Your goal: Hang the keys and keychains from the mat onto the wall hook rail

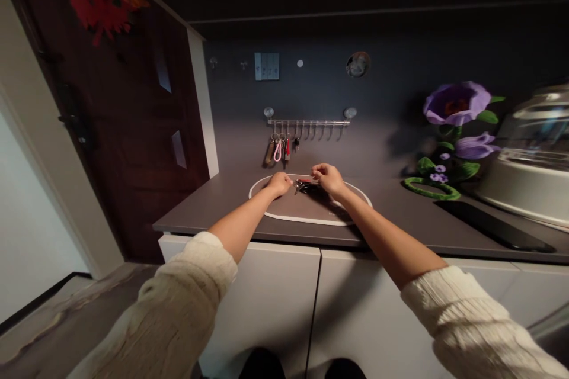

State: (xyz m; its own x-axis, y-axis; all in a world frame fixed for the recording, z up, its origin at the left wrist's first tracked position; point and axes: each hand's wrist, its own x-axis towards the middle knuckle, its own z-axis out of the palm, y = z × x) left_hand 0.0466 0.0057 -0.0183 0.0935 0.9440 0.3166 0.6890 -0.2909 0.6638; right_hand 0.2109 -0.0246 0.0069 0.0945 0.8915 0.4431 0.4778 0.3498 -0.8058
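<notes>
Above an oval brown mat (302,213) with a white border, both of my hands are close together. A small bunch of keys (304,186), metal with a red part and dark pieces, lies between them. My left hand (280,183) is closed, its fingertips pinched at the left end of the keys. Curled over the right end is my right hand (328,177), thumb and fingers pressed together. Whatever sits inside either pinch is too small to make out. Behind the hands, a wall rail with hooks (309,123) carries several key rings, one with a pink loop (278,151).
A dark counter (191,204) runs above white cabinet doors (271,290). To the right are a black phone-like slab (493,225), purple artificial flowers (457,106) and a white appliance with a clear top (533,177). A dark red door (128,112) stands left.
</notes>
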